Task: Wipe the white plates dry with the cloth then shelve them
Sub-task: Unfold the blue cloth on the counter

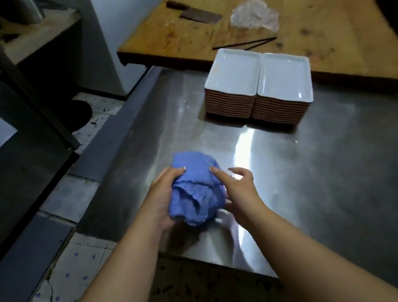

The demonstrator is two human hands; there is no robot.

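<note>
At lower centre of the head view, a bunched blue cloth (195, 197) sits between both hands above the steel table (323, 171). Left hand (163, 202) grips it, fingers curled over the top; right hand (237, 191) rests against it — fingers loosely spread. Two stacks of white plates (257, 78) stand side by side, touching, at upper centre-right.

Count: 2 stacks of white plates, left stack (232, 75) and right stack (283, 78), plates per stack not countable; 1 blue cloth (195, 195); 1 cleaver (195, 14); 1 plastic bag (254, 16); 2 hands, left hand (162, 198) and right hand (239, 191)
</note>
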